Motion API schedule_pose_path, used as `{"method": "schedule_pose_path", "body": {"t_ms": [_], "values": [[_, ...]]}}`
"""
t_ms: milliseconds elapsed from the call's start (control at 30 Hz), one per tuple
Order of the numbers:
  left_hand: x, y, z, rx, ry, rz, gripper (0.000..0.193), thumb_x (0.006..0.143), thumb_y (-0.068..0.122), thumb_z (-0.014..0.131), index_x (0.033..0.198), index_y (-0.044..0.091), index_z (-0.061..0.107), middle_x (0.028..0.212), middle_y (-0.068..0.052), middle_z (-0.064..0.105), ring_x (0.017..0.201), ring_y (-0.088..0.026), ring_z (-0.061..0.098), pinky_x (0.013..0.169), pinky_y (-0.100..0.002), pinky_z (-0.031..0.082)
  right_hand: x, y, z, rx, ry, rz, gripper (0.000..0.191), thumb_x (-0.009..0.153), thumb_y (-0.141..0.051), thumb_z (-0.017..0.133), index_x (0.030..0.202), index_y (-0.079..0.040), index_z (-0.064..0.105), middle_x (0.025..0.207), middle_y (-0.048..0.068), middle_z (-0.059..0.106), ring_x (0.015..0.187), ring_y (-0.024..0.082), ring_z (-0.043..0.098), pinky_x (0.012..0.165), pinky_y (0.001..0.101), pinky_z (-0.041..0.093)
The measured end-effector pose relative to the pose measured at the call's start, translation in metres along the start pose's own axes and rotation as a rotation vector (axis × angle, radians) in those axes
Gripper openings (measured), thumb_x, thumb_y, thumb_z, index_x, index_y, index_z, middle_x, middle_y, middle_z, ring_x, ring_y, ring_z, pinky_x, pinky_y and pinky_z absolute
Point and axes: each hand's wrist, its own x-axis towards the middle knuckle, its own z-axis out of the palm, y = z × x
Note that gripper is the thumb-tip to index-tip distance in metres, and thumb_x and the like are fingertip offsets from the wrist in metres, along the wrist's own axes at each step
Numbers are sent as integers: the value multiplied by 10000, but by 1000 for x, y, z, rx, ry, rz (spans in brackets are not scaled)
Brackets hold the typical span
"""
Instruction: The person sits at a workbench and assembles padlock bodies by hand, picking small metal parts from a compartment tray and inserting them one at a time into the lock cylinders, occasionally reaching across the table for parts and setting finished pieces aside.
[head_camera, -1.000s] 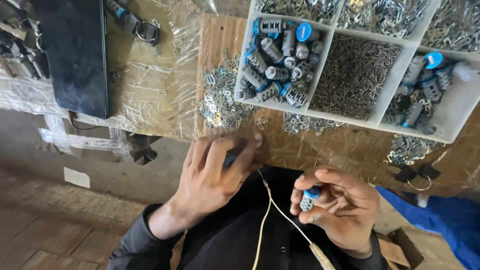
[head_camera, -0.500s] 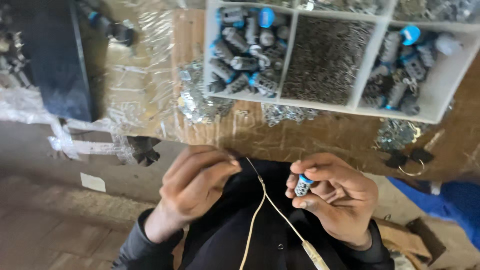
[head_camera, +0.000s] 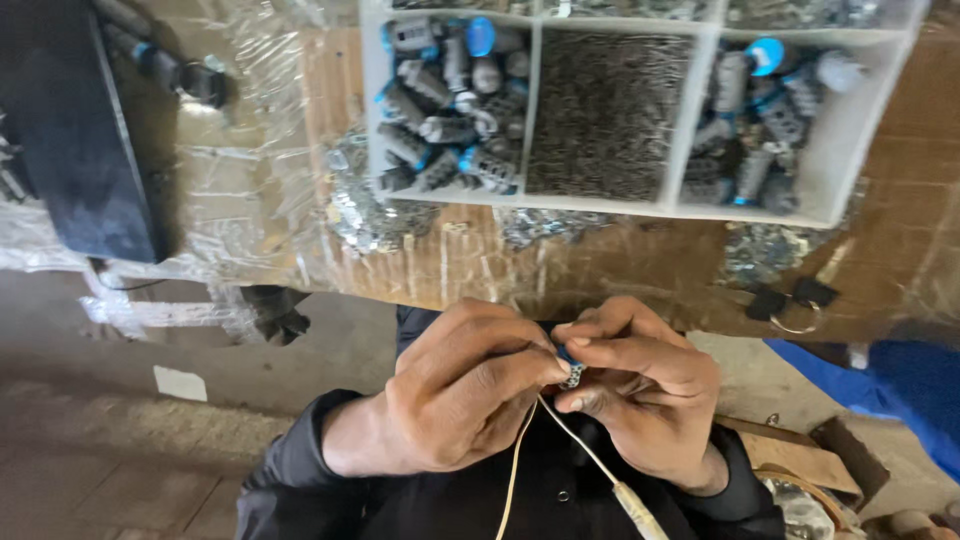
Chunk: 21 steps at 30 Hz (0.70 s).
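My left hand (head_camera: 455, 400) and my right hand (head_camera: 640, 390) meet just below the table edge, fingertips pressed together around a small grey and blue cylindrical part (head_camera: 571, 371). Most of the part is hidden by my fingers. A thin pale cord (head_camera: 520, 470) hangs from where the fingertips meet and runs down over my dark sleeves. Above, a white divided tray (head_camera: 690, 130) holds several similar grey and blue parts (head_camera: 440, 100) in its left and right compartments and a heap of tiny dark metal pieces (head_camera: 605, 110) in the middle one.
Loose shiny metal clips (head_camera: 370, 215) lie on the brown table under the tray's front edge. A black flat box (head_camera: 75, 150) lies at the left on clear plastic sheeting (head_camera: 240, 200). Blue cloth (head_camera: 880, 385) shows at the right, and a key ring (head_camera: 795, 310) lies near it.
My hands have come together: the left hand moved right and now pinches the part that the right hand held alone. The view shifted, so the tray sits further left.
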Motion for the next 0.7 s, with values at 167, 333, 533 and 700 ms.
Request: {"method": "schedule_pose_path", "body": {"t_ms": [167,333,533,700], "values": [[-16,-3,-37,119,-103,0,279,805,44,830,1066,52,732,1043,-107,613,905,-289,647,773,-382,561,16,5,18,-141,-31,134,367,845,118,760,1205,52,735,1226,200,666,956,185,705,732,226,579],[-35,-13,-55,-723,-173,-647,304,844,2,886,1065,35,680,997,-88,659,812,-233,591,727,-360,473,27,10,25,-40,-404,172,299,934,151,726,1210,37,753,1224,166,616,1036,260,808,847,342,735],[-37,-14,-28,897,-130,-136,473,919,251,828,1293,10,667,1138,-37,672,906,-259,593,777,-439,483,17,12,26,110,-68,95,409,904,151,755,1290,28,701,1279,222,636,1040,257,738,872,389,691],[-45,-27,-38,705,-175,-103,386,838,187,785,1210,105,722,1121,-102,637,1015,-325,615,894,-411,531,5,-6,10,129,-37,33,370,956,95,732,1318,23,704,1304,225,637,1040,261,736,888,401,694]]}}
